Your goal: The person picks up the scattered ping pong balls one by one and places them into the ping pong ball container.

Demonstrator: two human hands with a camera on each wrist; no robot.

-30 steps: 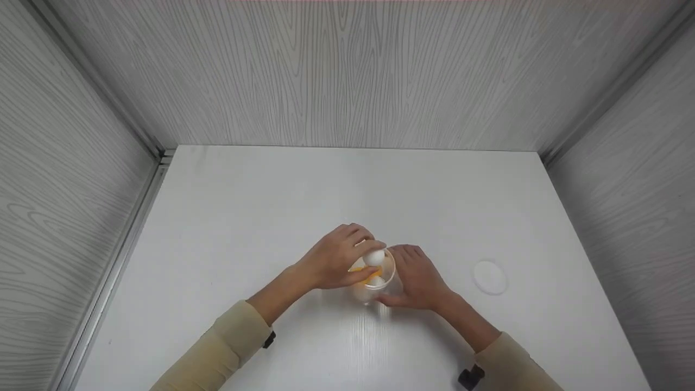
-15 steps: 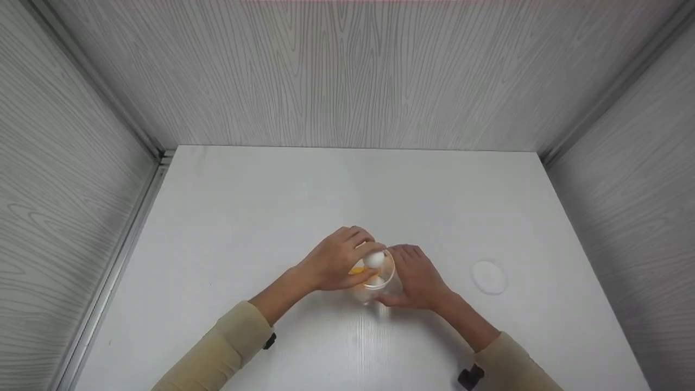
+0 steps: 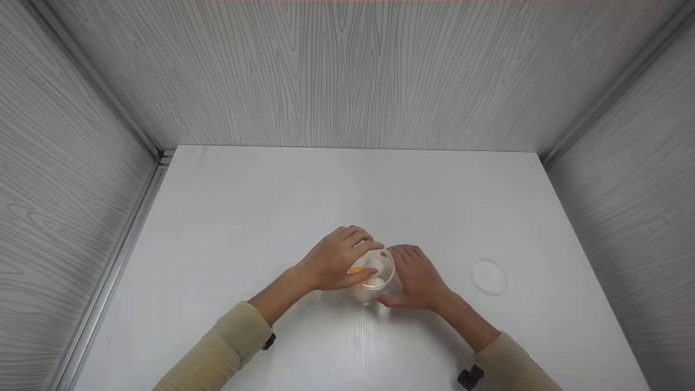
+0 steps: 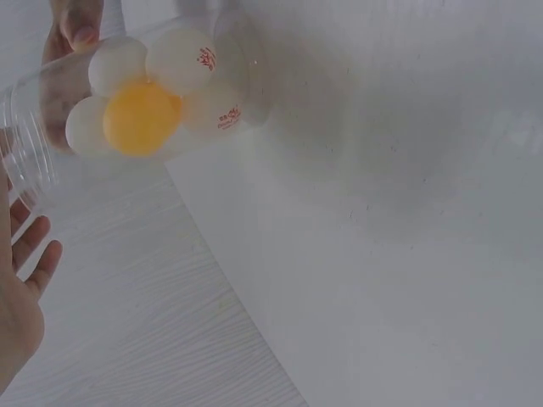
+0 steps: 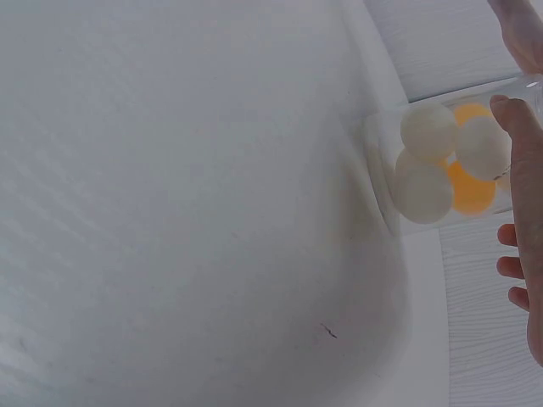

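A clear plastic jar [image 4: 51, 174] stands on the white table and holds several white ping-pong balls [image 5: 424, 192] and orange ping-pong balls [image 4: 140, 119]. Red print shows on some white ones. My right hand [image 3: 417, 279] grips the jar's side, its thumb at the near side and its fingers behind. Over the open mouth, my left hand [image 3: 345, 258] has its thumb and forefinger spread at the rim, with no ball held between them. In the left wrist view, the fingers of the left hand [image 4: 21, 288] are extended beside the mouth.
A round, flat white lid [image 3: 489, 277] lies on the table [image 3: 271, 184] to the right of the right hand. Grey wood-grain panels [image 3: 347, 76] enclose the table at the back and both sides.
The white ball that the left hand held at the mouth has gone down into the jar, released from its fingers. Both hands have stayed almost in place.
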